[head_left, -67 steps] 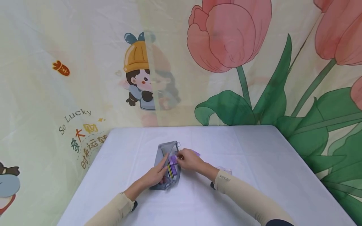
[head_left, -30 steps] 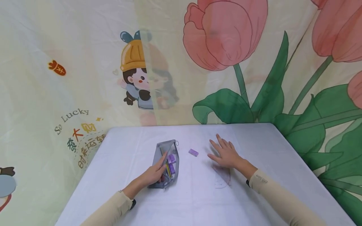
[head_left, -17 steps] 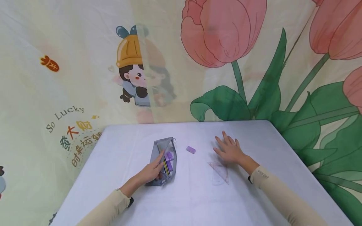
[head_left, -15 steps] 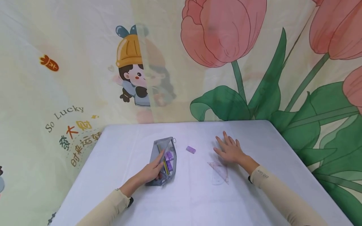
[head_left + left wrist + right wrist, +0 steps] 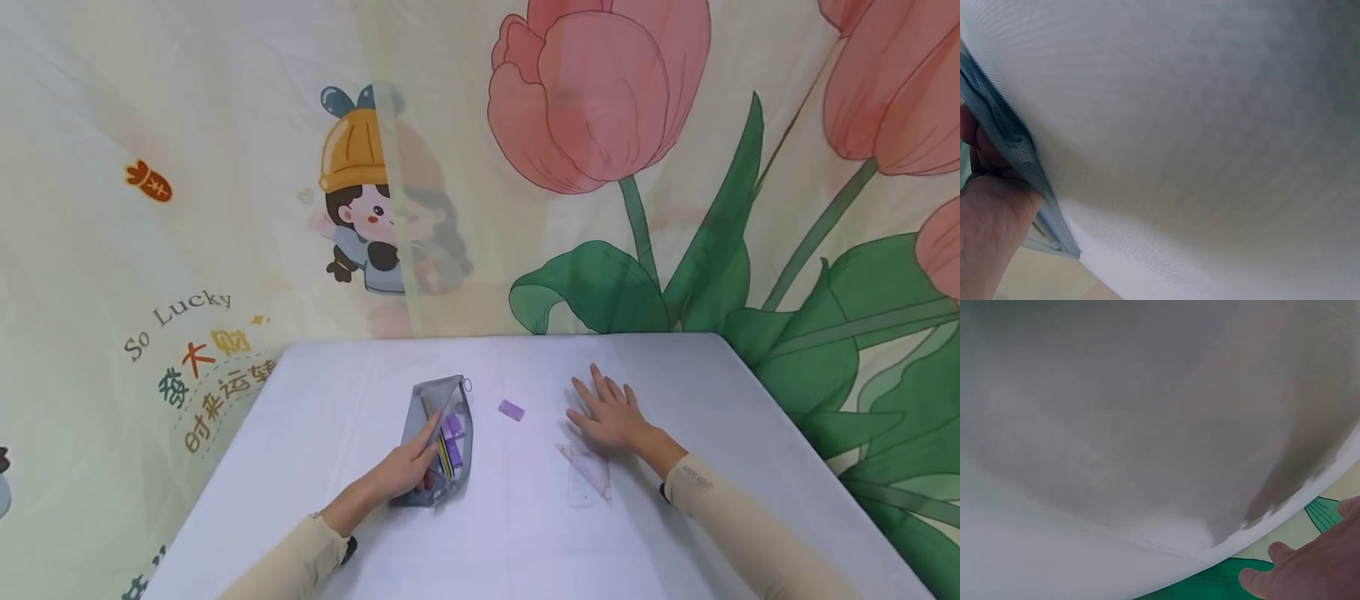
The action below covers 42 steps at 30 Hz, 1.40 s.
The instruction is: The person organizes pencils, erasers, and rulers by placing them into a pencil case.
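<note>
Half-curled the left hand [image 5: 405, 471] round the edge of the pouch [image 5: 444, 392], pinching its mesh and pinning it to the surface [image 5: 525, 542], mouth open, pens [image 5: 442, 446] inside. Laid the right hand [image 5: 611, 417] flat and empty, fingers spread, just beyond the set square [image 5: 588, 475]; could not tell whether touching. Left the eraser [image 5: 512, 409] loose between pouch and right hand. Looked like a pause between items. For the set square, would need a fingertip pinch at its thin edge.

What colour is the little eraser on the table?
The small rectangular eraser is light purple, clearest in the head view.
</note>
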Each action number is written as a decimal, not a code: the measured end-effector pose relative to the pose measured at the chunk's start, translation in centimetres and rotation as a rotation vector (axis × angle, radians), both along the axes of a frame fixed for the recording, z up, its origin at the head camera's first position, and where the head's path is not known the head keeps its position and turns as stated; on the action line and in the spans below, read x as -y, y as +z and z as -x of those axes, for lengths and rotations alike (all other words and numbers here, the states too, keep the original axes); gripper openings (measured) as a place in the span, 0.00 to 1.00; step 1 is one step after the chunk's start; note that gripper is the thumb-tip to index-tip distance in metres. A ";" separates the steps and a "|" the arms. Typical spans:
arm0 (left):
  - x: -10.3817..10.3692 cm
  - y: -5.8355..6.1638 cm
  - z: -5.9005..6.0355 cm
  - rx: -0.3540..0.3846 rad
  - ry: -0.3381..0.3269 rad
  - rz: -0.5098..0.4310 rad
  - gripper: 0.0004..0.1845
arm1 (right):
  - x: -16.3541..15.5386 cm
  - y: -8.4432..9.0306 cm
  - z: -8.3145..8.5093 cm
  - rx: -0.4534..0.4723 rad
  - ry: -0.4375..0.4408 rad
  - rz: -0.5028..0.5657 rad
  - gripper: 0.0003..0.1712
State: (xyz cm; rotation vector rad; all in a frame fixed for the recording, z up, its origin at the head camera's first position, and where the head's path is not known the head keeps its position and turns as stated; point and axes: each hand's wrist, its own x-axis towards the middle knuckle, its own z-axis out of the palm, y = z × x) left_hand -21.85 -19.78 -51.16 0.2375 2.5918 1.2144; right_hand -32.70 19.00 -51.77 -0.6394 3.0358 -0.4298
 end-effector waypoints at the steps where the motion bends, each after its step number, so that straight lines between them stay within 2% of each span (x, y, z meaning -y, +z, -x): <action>1: 0.0 0.1 0.0 -0.006 0.003 0.001 0.32 | 0.2 0.0 0.0 -0.009 0.007 0.008 0.43; 11: 0.3 0.3 -0.1 -0.003 0.004 0.001 0.32 | 2.6 0.3 0.0 0.015 0.083 -0.021 0.46; 29: 0.3 0.1 0.1 0.000 0.021 0.009 0.32 | 6.7 1.4 0.5 0.062 0.159 -0.038 0.50; 42: 0.2 0.1 0.1 0.003 0.004 0.006 0.32 | 10.5 1.3 0.5 0.022 0.203 -0.064 0.35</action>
